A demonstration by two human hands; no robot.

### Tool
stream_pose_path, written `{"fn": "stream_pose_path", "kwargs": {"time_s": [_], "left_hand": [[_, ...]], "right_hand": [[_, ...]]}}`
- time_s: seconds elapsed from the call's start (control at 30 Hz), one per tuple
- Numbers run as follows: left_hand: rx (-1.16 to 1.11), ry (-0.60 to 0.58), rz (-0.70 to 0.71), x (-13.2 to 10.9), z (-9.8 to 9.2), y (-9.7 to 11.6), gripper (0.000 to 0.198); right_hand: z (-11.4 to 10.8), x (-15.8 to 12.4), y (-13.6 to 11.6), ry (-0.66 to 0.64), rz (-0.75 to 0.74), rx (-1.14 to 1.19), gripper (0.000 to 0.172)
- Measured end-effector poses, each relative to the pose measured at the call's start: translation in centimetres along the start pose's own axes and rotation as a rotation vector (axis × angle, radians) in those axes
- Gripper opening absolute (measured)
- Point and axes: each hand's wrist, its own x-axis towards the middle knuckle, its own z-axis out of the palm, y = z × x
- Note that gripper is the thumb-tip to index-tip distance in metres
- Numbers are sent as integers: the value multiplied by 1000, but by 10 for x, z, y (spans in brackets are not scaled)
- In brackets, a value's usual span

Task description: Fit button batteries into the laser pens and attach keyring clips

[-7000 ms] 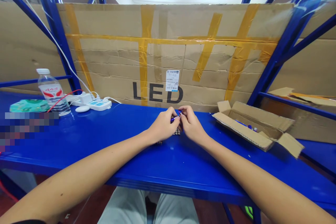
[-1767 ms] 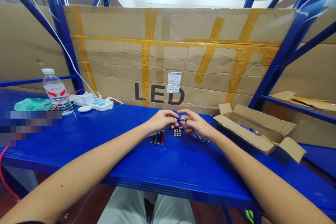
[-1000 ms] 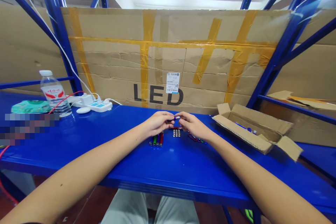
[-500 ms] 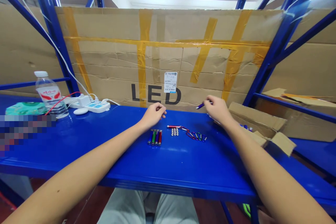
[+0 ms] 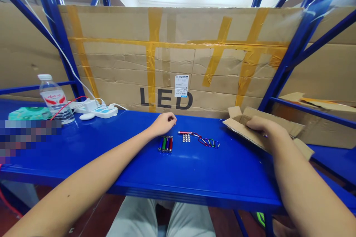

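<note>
My left hand (image 5: pixel 165 123) rests on the blue shelf top with its fingers curled in, and nothing shows in them. Just in front of it lies a row of small metal tubes, like mini flashlights (image 5: pixel 166 144), in blue, green, purple and red. To its right are a red tube (image 5: pixel 185 133) with a clip, a block of small silver button cells (image 5: pixel 186 138) and several coloured carabiners (image 5: pixel 208 143). My right hand (image 5: pixel 264 126) reaches into an open cardboard box (image 5: pixel 244 133); its fingertips are hidden behind the near flap, as is whatever they may touch.
A water bottle (image 5: pixel 57 100), a green soft pack (image 5: pixel 29 113) and a white power strip (image 5: pixel 102 111) with cables stand at the left. A big taped carton (image 5: pixel 125 63) walls off the back. Blue uprights (image 5: pixel 289 55) flank the shelf, with another carton (image 5: pixel 328 122) at far right.
My right hand has moved right and down from above the shelf into the cardboard box. The dark blue tube it held is out of sight. My left hand has hardly moved.
</note>
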Motion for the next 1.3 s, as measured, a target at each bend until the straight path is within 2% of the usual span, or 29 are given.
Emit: {"fn": "stream_pose_path", "kwargs": {"time_s": [0.03,0.1,0.2,0.27,0.3,0.37,0.4,0.43,0.53,0.57,0.63,0.73,0.9,1.0,1.07,1.13,1.17,1.23,1.3], "left_hand": [[13,-9,1,0,-1,0,11],[39,-37,9,-1,-4,1,10],[65,-135,59,-2,-10,3,11],[76,-213,95,-3,-15,4,11],[86,-245,107,-3,-17,5,12],[114,-295,117,-4,-20,6,12],[131,-318,119,-4,-21,6,12],[147,-342,119,-4,-21,5,12],[169,-410,120,-5,-21,2,13],[168,-421,120,-5,-20,1,14],[157,-429,117,-4,-19,-1,17],[144,-431,93,-4,-16,-2,21],[148,-419,71,-4,-13,-3,24],[134,-417,72,-5,-13,-4,23],[143,-421,75,-5,-13,-3,21],[181,-408,101,-7,-12,1,22],[204,-395,124,-8,-11,3,23],[245,-368,180,-11,-8,8,24],[262,-368,252,-13,-2,12,18]], "right_hand": [[-1,-1,0,-116,52,-28,11],[-6,-3,-3,-232,83,-92,11],[-18,-10,-18,-144,37,-151,10],[-24,-20,-39,95,27,-174,12],[-25,-28,-54,247,-33,-163,17],[-20,-49,-89,472,-293,-24,23],[-14,-63,-108,479,-461,74,24],[-6,-78,-126,416,-615,143,23],[29,-125,-171,69,-1045,246,23],[40,-138,-181,-28,-1142,245,23],[61,-156,-194,-123,-1247,218,25],[77,-166,-198,-163,-1278,153,27],[78,-165,-197,-246,-1284,137,20],[70,-165,-194,-379,-1259,149,15],[62,-161,-190,-508,-1199,139,6],[51,-153,-184,-633,-1117,152,8],[45,-147,-180,-639,-1072,202,9],[32,-134,-172,-556,-965,354,11],[20,-121,-165,-531,-856,567,16]]}}
